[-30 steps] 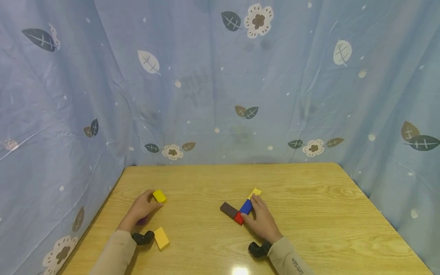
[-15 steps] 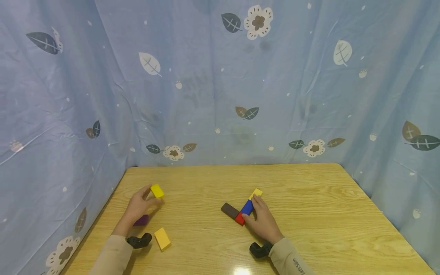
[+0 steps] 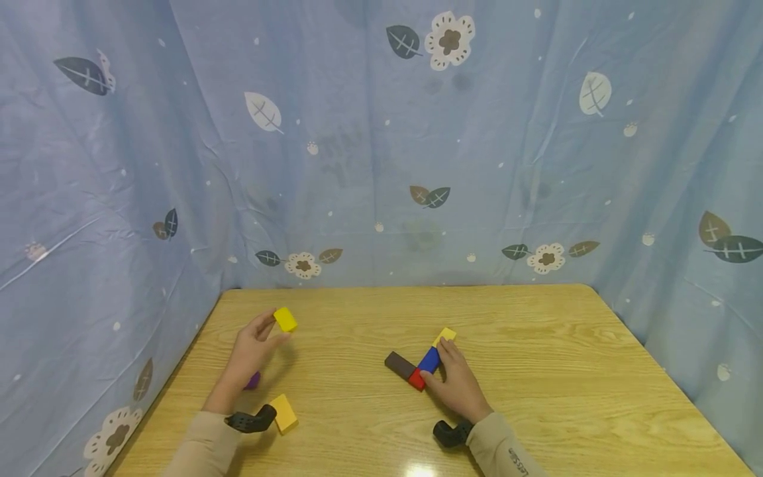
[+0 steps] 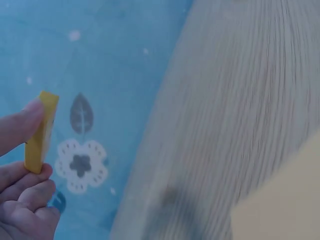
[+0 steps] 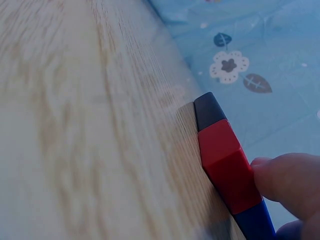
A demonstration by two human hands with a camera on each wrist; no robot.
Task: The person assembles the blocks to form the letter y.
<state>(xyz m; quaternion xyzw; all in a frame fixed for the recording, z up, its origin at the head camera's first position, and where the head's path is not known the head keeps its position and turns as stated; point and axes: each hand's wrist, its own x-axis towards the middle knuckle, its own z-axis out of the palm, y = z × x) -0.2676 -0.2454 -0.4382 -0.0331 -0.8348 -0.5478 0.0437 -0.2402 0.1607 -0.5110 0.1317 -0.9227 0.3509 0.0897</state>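
Note:
Between thumb and fingers, my left hand [image 3: 250, 348] pinches a bright yellow block [image 3: 285, 319] above the left side of the table. The left wrist view shows this yellow block [image 4: 41, 132] edge-on. A purple block [image 3: 253, 380] lies partly hidden behind the left wrist; an orange-yellow block [image 3: 285, 414] lies nearer the front. My right hand [image 3: 457, 384] rests at the right side of a V of touching blocks: dark brown [image 3: 400, 364], red [image 3: 416, 379], blue [image 3: 429, 360] and pale yellow [image 3: 445, 336]. Its thumb touches the red block [image 5: 227, 170], and its fingertips meet the blue-yellow end.
The wooden table [image 3: 346, 424] has a patterned blue curtain [image 3: 369, 165] along its back and sides. Black camera mounts sit on the left wrist [image 3: 253, 420] and the right wrist [image 3: 451, 434].
My left hand has lifted the yellow block and carried it farther back, lately also a little to the right. The right hand and the V of blocks keep their places.

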